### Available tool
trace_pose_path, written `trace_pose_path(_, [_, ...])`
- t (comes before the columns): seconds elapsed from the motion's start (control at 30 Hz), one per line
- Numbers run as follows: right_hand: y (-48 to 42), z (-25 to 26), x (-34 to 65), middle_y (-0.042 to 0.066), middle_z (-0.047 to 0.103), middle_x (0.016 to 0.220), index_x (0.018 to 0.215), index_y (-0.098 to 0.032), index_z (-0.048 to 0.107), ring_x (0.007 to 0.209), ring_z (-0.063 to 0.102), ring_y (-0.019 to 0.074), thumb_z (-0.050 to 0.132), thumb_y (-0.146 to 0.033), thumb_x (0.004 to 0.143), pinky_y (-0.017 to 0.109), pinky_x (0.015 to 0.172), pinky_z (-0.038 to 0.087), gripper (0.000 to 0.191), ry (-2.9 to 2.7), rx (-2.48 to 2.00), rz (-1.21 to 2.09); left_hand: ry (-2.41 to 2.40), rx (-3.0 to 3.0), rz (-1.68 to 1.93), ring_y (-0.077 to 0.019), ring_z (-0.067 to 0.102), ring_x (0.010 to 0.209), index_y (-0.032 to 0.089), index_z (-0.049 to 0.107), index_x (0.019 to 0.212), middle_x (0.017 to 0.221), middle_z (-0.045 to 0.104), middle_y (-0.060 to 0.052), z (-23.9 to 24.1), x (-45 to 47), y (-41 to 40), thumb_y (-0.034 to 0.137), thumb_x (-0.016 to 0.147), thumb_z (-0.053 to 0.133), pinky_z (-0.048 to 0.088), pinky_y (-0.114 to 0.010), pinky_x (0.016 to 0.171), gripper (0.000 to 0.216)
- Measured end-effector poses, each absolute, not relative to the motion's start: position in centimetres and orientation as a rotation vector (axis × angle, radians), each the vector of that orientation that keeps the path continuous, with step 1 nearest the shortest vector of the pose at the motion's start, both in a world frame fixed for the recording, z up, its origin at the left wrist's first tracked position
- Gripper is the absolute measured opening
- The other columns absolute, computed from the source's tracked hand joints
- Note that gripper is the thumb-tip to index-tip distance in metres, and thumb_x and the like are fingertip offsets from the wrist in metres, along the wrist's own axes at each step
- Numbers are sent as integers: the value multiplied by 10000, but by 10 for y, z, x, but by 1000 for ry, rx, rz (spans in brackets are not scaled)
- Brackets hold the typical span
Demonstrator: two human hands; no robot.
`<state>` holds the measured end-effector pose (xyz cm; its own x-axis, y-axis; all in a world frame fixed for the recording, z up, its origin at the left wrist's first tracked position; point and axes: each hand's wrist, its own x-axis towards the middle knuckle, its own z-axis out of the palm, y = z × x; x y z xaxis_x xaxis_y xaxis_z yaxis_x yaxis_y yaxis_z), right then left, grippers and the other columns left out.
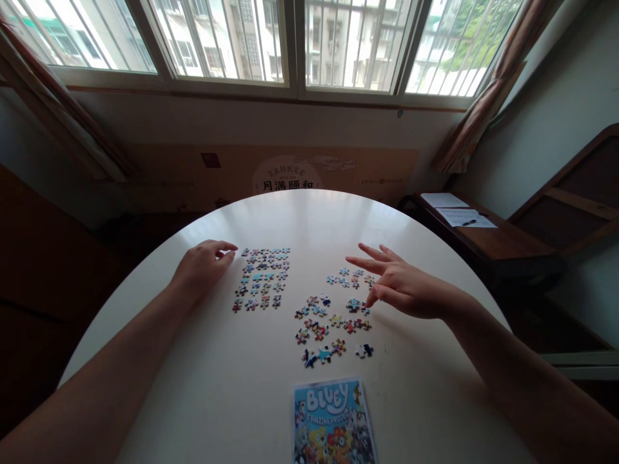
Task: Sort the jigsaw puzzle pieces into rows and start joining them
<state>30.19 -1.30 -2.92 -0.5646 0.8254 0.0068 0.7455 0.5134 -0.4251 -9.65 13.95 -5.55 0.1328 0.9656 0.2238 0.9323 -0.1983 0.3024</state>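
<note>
Watching from the head view, I judge the work partly done: the neat rows of jigsaw pieces (269,276) stand in order on the left, while the loose pieces (319,331) on the right lie in scattered clusters, seemingly unsorted. My left hand (200,265) rests beside the rows, fingers curled, thumb near forefinger; I cannot tell whether it grips anything. My right hand (411,288) is over the loose pieces, far fingers spread, thumb and forefinger angled down at one cluster; whether they pinch a piece, I cannot tell. Nearer me, a Bluey picture (333,422) lies on the glossy white round table (203,380). Beyond are barred windows (348,45) and curtains (474,122); papers (452,201) lie on a wooden bench (512,245) at right
</note>
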Motion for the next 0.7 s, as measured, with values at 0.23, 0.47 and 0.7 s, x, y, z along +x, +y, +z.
trace_pose_path(0.23, [-7, -38, 305, -155, 273, 1675, 913, -361, 849, 1617, 72, 339, 422, -298, 1062, 731, 1261, 35, 457, -2508, -1488, 531, 1907, 2319, 598, -266, 719, 897, 215, 809, 1067, 1069, 771, -90, -59, -99, 142, 430, 816, 499, 563, -351, 831, 453])
trace_pose_path(0.47, [-7, -40, 306, -52, 415, 1636, 822, -263, 840, 1601, 181, 329, 389, -277, 1008, 690, 1271, 103, 488, -2234, -1414, 202, 1906, 2301, 620, -254, 714, 869, 225, 811, 1057, 1048, 777, -81, -58, -99, 141, 424, 819, 509, 562, -337, 829, 432])
trace_pose_path(0.7, [-9, -41, 303, -64, 403, 1642, 793, -270, 836, 1608, 149, 324, 385, -265, 992, 689, 1262, 116, 492, -2283, -1370, 260, 1926, 2295, 585, -264, 710, 846, 224, 811, 1072, 1019, 775, -87, -58, -99, 142, 427, 821, 512, 562, -352, 807, 440])
